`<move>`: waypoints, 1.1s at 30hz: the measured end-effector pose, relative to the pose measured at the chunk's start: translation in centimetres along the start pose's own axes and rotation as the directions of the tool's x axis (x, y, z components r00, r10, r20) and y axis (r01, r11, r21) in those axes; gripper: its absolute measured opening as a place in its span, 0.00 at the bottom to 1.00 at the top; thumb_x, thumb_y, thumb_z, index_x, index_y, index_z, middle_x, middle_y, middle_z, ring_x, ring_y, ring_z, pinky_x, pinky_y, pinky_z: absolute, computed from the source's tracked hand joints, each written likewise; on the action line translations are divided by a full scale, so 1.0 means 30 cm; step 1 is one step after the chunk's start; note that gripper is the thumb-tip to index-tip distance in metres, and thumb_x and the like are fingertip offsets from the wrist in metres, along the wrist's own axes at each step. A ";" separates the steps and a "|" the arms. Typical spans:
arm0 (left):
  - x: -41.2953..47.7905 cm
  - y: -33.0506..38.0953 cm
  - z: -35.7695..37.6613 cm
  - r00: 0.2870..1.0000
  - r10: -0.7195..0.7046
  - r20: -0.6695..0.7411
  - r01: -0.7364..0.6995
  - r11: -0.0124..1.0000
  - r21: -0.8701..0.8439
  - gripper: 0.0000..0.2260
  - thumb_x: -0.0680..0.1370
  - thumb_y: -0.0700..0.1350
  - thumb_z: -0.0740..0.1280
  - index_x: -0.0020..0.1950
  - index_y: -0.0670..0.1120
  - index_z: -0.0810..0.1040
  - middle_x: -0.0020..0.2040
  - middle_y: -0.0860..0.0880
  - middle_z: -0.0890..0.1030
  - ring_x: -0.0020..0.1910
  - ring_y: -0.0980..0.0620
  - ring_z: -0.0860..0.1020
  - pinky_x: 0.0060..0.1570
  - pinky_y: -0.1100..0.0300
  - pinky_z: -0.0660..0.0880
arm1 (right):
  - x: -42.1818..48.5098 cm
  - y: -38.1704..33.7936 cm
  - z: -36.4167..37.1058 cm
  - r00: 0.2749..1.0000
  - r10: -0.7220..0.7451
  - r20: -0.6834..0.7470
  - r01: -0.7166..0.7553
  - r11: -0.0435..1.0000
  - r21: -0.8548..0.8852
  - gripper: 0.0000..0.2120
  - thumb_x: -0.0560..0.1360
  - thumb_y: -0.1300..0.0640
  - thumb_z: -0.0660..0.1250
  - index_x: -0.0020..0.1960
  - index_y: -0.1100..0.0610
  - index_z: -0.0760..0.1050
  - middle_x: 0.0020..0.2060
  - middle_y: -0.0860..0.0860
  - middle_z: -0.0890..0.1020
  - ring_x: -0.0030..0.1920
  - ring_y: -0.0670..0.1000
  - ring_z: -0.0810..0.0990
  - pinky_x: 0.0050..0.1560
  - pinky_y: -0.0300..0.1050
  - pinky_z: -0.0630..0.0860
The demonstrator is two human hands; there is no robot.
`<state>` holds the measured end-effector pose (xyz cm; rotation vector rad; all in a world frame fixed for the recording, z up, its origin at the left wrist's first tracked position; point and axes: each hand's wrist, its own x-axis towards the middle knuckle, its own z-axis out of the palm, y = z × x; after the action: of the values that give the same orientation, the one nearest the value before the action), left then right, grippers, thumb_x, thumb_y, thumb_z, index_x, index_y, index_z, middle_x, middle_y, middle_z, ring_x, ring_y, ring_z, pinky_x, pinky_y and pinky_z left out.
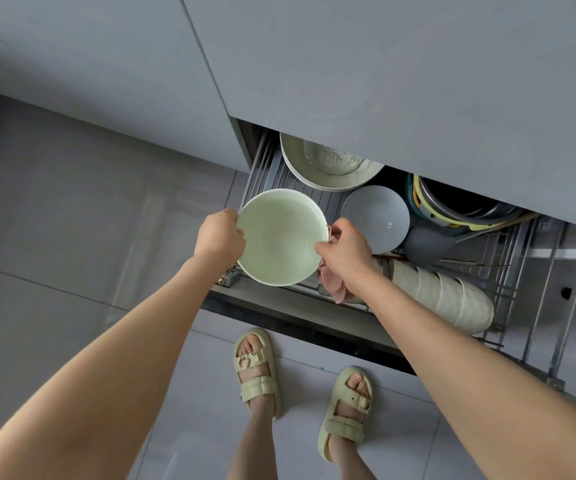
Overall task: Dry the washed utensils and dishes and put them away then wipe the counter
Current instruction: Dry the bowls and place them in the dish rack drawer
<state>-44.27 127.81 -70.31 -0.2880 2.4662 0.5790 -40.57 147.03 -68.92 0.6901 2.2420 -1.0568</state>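
Observation:
I hold a pale green bowl point(279, 237) upright over the left end of a pulled-out wire dish drawer point(508, 268). My left hand point(219, 237) grips the bowl's left rim. My right hand point(345, 252) pinches the right rim and also keeps a pink cloth point(331, 284) bunched under its palm. In the drawer lie a stack of cream plates point(328, 168) at the back, a grey-blue bowl point(374, 216) just right of the green one, and a row of cream bowls on edge point(442, 296).
The grey counter point(383, 64) overhangs the drawer's back. Dark pans and coloured lids point(463, 206) and a grey ladle point(428, 242) fill the drawer's right side. My sandalled feet point(257, 368) stand on the grey tiled floor below.

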 end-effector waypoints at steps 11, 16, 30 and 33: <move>0.059 -0.018 0.050 0.999 -0.047 0.027 0.048 0.999 -0.018 0.10 0.71 0.31 0.57 0.33 0.43 0.63 0.31 0.48 0.67 0.35 0.45 0.67 0.25 0.61 0.60 | 0.071 -0.027 0.067 0.972 0.197 -0.127 -0.221 0.951 -0.218 0.12 0.72 0.63 0.64 0.55 0.58 0.70 0.52 0.54 0.79 0.51 0.58 0.77 0.42 0.44 0.69; 0.047 -0.011 0.073 0.998 -0.062 -0.016 0.062 0.998 -0.025 0.05 0.72 0.31 0.57 0.43 0.40 0.66 0.33 0.47 0.68 0.34 0.46 0.68 0.27 0.59 0.62 | 0.078 -0.030 0.076 0.963 0.224 -0.151 -0.256 0.933 -0.252 0.14 0.73 0.63 0.63 0.58 0.59 0.70 0.55 0.55 0.79 0.56 0.59 0.77 0.44 0.45 0.69; -0.176 0.050 -0.111 0.993 -0.121 -0.008 0.116 0.968 -0.220 0.10 0.77 0.40 0.60 0.58 0.41 0.73 0.47 0.44 0.79 0.40 0.45 0.78 0.38 0.56 0.74 | -0.257 -0.141 -0.184 0.997 0.058 -0.053 -0.035 0.934 0.355 0.14 0.71 0.63 0.70 0.52 0.56 0.70 0.38 0.46 0.74 0.38 0.44 0.74 0.35 0.37 0.68; -0.371 0.093 -0.232 0.986 -0.146 0.087 0.170 0.860 -0.481 0.12 0.78 0.46 0.64 0.59 0.43 0.73 0.49 0.46 0.78 0.42 0.46 0.80 0.44 0.52 0.81 | -0.429 -0.246 -0.261 0.996 -0.029 0.088 -0.016 0.881 0.473 0.17 0.71 0.66 0.71 0.55 0.55 0.70 0.42 0.48 0.77 0.39 0.41 0.77 0.33 0.30 0.71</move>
<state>-39.62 127.84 -57.73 -0.6602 2.1874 1.1205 -38.32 146.52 -52.29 0.8099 1.9150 -1.6328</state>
